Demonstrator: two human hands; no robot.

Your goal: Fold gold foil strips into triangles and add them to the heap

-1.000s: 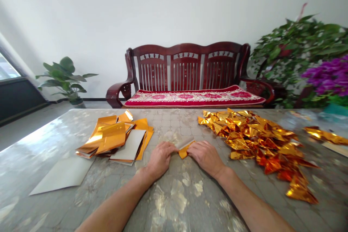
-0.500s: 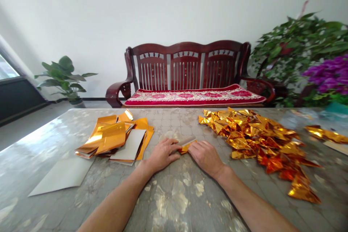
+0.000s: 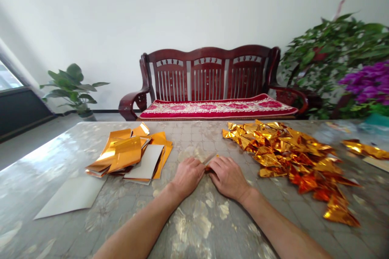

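Note:
Between my two hands is a small piece of gold foil paper [image 3: 208, 167], mostly hidden by the fingers, with a pale edge showing. My left hand [image 3: 189, 175] is closed on its left end, fingers bent and resting low over the table. On the other end, my right hand [image 3: 227, 176] is closed too, its fingertips curled down on the paper. To the left lies a loose stack of gold foil sheets [image 3: 126, 154], some with the pale back up. Folded gold foil pieces [image 3: 288, 153] form a heap on the right.
A single pale sheet [image 3: 71, 197] lies at the left of the patterned table [image 3: 109, 230]. At the far right are clear plastic [image 3: 334, 130] and more gold foil [image 3: 364, 149]. Beyond the table stand a wooden bench [image 3: 209, 75], a potted plant [image 3: 71, 87] and purple flowers [image 3: 369, 83].
My hands have come closer together over the gold foil paper, covering more of it. The left fingers, more stretched before, are now curled in. The stack and heap have stayed put.

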